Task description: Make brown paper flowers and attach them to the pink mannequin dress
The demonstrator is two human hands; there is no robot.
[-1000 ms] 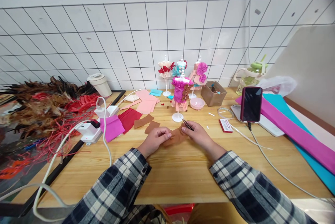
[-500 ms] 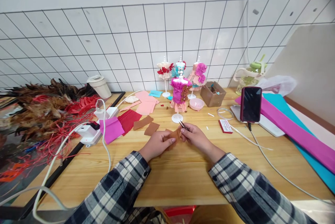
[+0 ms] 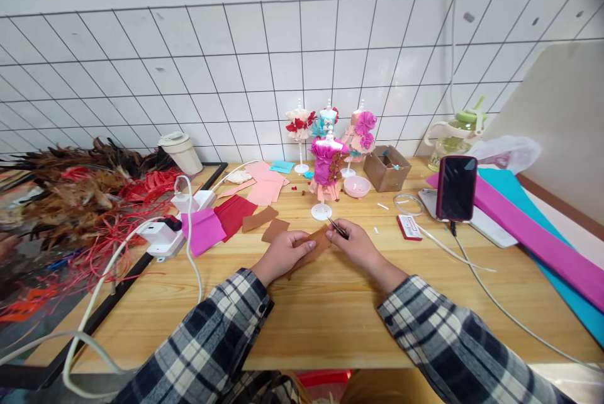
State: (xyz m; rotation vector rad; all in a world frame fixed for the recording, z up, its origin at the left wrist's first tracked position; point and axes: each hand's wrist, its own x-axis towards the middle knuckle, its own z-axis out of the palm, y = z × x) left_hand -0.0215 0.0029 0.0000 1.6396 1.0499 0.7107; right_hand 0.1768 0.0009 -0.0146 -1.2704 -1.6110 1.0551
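My left hand pinches a strip of brown paper between thumb and fingers, just above the table. At the strip's right end, my right hand is closed around dark tweezers, whose tips point up and to the left. Its fingertips meet the corner of the paper; whether they grip it, I cannot tell. Behind both hands stands a small dress-form stand in a magenta and pink paper dress with brown flowers on one side. Two more brown paper pieces lie beyond my left hand.
Three other dressed stands are by the tiled wall. A pink bowl and a cardboard box sit right of them. Coloured paper and a power strip lie left; a phone, cables and paper rolls lie right.
My hands have drawn slightly apart, and more of the brown strip shows between them. The tweezers have turned to a flatter angle in my right hand. The whole view has shifted slightly.
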